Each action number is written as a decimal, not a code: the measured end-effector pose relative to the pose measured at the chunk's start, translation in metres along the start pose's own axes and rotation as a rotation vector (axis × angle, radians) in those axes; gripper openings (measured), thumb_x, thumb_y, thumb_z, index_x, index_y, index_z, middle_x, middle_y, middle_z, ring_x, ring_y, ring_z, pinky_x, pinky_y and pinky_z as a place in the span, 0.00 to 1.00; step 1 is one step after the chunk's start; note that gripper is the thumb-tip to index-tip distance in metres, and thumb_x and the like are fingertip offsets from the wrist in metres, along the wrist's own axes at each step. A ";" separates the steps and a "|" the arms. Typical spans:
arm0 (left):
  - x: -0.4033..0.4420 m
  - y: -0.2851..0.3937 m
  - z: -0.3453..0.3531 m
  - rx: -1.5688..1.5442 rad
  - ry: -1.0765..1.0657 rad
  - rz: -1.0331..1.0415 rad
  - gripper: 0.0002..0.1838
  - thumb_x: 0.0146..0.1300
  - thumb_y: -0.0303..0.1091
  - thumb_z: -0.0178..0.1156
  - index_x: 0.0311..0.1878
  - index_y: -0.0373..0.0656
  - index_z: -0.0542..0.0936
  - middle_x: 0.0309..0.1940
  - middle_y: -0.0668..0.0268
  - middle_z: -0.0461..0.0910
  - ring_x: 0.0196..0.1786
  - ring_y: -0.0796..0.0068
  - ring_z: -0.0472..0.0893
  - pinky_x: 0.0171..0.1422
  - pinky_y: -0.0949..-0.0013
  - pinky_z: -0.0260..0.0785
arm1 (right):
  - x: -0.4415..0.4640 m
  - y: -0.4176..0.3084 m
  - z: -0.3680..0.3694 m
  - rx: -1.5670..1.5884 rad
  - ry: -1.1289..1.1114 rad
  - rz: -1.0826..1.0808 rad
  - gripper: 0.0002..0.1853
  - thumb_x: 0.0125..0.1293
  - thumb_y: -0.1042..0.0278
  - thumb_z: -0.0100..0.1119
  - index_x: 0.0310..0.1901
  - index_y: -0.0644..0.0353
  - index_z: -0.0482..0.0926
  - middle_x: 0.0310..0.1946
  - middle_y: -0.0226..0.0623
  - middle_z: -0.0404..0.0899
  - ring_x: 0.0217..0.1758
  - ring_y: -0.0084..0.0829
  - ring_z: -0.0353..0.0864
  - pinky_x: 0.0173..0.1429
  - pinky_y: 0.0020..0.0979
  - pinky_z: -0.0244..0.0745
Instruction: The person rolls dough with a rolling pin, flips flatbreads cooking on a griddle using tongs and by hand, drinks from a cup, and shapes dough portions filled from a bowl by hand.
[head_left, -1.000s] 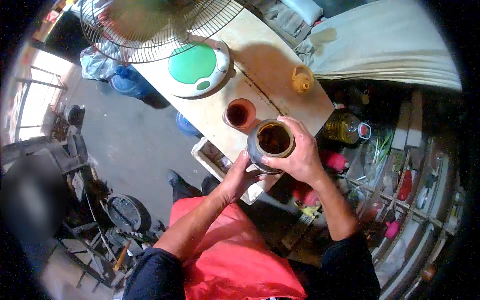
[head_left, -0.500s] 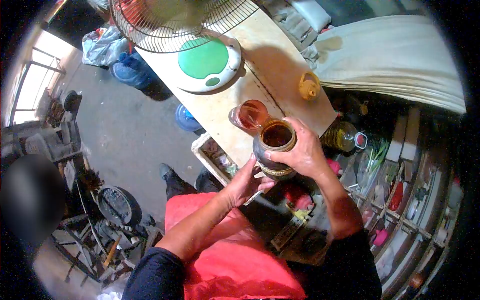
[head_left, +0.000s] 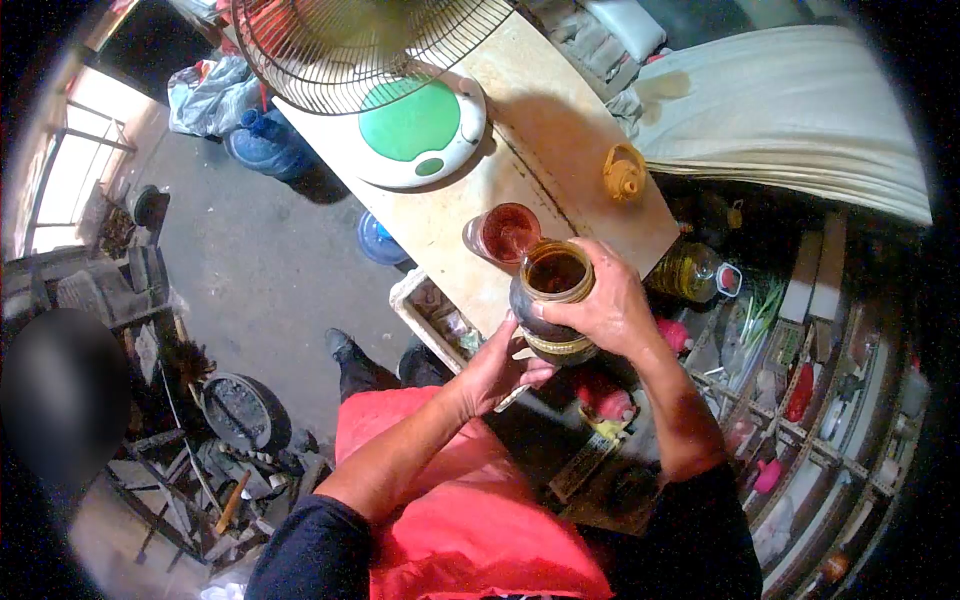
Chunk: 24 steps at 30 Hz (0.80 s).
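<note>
A wide-mouthed jar (head_left: 560,349) with dark brown contents is in front of me at the table's near edge, lidless and leaning slightly. My right hand (head_left: 610,300) wraps round its upper right side, thumb across the front. Low on its left, my left hand (head_left: 497,375) supports the base with bent fingers. Touching or almost touching the jar's rim is a clear cup (head_left: 488,236) with a reddish inside, on the table. I cannot tell whether anything passes between them.
On the wooden table (head_left: 440,240) are a green-and-white scale (head_left: 420,130) and an orange-yellow lid with a handle (head_left: 624,177). A fan (head_left: 370,50) overhangs the far end. A white bin (head_left: 430,315) stands below the near edge. An oil bottle (head_left: 690,272) and shelves (head_left: 800,430) are at right.
The whole view has shifted slightly. Both hands keep their hold on the jar, which remains beside the cup with almost the same lean.
</note>
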<state>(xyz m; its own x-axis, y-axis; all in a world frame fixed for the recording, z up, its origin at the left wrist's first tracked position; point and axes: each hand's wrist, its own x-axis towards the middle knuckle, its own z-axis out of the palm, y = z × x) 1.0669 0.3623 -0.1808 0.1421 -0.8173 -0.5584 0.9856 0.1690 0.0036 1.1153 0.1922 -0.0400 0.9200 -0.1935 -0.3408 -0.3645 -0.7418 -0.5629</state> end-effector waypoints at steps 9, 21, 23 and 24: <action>0.008 0.014 -0.009 0.248 0.105 0.104 0.37 0.75 0.59 0.50 0.81 0.63 0.51 0.73 0.61 0.61 0.67 0.57 0.72 0.64 0.52 0.71 | -0.034 0.068 0.026 0.295 0.204 -0.083 0.44 0.42 0.64 0.82 0.63 0.66 0.72 0.56 0.42 0.79 0.61 0.36 0.79 0.68 0.37 0.72; -0.057 0.016 -0.090 1.085 0.274 0.213 0.31 0.75 0.45 0.57 0.73 0.36 0.66 0.62 0.49 0.77 0.62 0.65 0.77 0.67 0.64 0.69 | -0.022 0.177 0.027 0.505 1.011 0.254 0.42 0.47 0.68 0.82 0.64 0.65 0.71 0.58 0.40 0.78 0.61 0.36 0.77 0.68 0.37 0.71; -0.093 0.011 -0.149 1.117 0.461 0.166 0.31 0.75 0.44 0.58 0.72 0.35 0.66 0.60 0.51 0.79 0.60 0.66 0.80 0.65 0.65 0.72 | -0.009 0.198 0.021 0.467 1.047 0.255 0.43 0.46 0.68 0.82 0.65 0.66 0.70 0.59 0.41 0.77 0.61 0.36 0.77 0.69 0.36 0.70; -0.118 0.013 -0.154 1.078 0.526 0.161 0.30 0.74 0.44 0.59 0.72 0.35 0.67 0.60 0.51 0.79 0.60 0.66 0.80 0.65 0.64 0.72 | -0.003 0.204 0.020 0.475 1.073 0.258 0.44 0.46 0.68 0.82 0.65 0.66 0.69 0.59 0.41 0.77 0.61 0.36 0.76 0.69 0.35 0.70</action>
<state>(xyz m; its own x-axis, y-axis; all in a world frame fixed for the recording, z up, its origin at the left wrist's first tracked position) 1.0492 0.5455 -0.2428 0.4627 -0.4628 -0.7561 0.5661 -0.5022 0.6537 1.0349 0.0538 -0.1687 0.3808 -0.9051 0.1892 -0.3652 -0.3352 -0.8685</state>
